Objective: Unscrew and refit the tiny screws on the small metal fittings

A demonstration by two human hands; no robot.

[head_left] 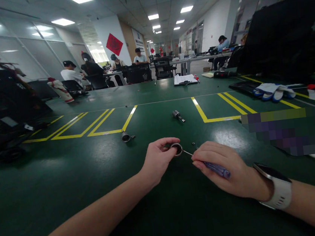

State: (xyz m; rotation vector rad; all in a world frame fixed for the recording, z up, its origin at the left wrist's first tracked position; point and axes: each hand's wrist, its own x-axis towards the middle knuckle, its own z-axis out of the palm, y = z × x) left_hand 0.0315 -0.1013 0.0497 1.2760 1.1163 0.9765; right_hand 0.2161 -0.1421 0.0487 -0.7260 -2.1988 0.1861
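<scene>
Head view, taking the metal ring (pixel 181 148) as the clock centre and twelve as straight ahead of us: our left forearm enters from eight o'clock, wrist nearly straight, and our left hand (pixel 159 157) holds the ring in a narrow pinch between thumb and fingers, above the green bench (pixel 117 164). Our right forearm, wearing a watch (pixel 279 191), enters from four o'clock. Our right hand (pixel 227 159) is palm down, its fingers closed around the screwdriver (pixel 217 169). The handle end points to four o'clock and the shaft to ten, reaching the ring's rim; we cannot tell whether the tip touches. A metal connector (pixel 177 114) lies at twelve o'clock, a metal cup (pixel 125 136) at ten, a small nut (pixel 193 143) nearby at two.
</scene>
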